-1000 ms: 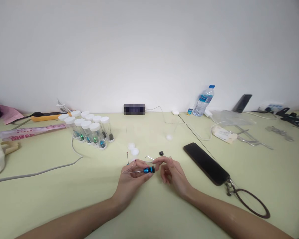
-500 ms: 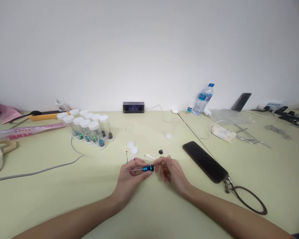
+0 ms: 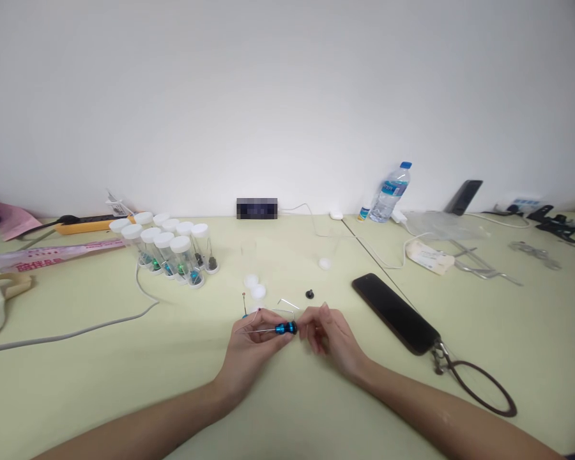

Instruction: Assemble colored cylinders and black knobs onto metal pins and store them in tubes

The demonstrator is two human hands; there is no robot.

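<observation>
A small blue and black part with thin metal wires [image 3: 282, 328] is pinched in my left hand [image 3: 253, 338], its wires pointing left. My right hand [image 3: 330, 332] is at the part's black end, fingers curled; whether they grip anything is too small to tell. Just behind my hands lie a bent metal wire [image 3: 288, 302] and a small black piece [image 3: 309, 294]. White round caps [image 3: 257, 291] rest behind my left hand, beside a thin upright wire [image 3: 244, 303] that is partly hidden by it.
Several clear tubes with white lids [image 3: 180, 244] stand at the left. A black phone [image 3: 395, 313] with a strap lies at the right. Behind are a water bottle [image 3: 390, 193], a small white cap [image 3: 324, 262] and a white packet [image 3: 430, 257]. A grey cable [image 3: 86, 328] crosses the left side.
The whole view has shifted very slightly, with things a little lower in the picture. Both hands keep nearly the same pose around the blue and black part.
</observation>
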